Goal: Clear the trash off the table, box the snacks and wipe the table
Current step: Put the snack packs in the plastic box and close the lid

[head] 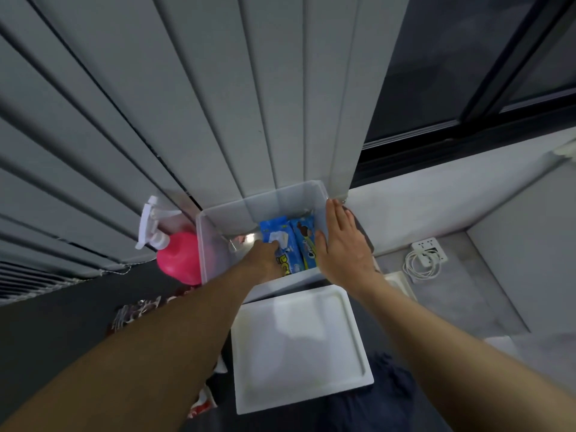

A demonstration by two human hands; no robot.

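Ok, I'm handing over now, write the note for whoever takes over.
Left hand: inside the clear box, fingers on a blue snack pack; grip unclear.
Right hand: open, flat on the box's right rim.
Done: a second blue pack also lies in the box.
Left: white lid lies off, in front of the box; a patterned wrapper on the table by the left arm; pink spray bottle sits left of the box.
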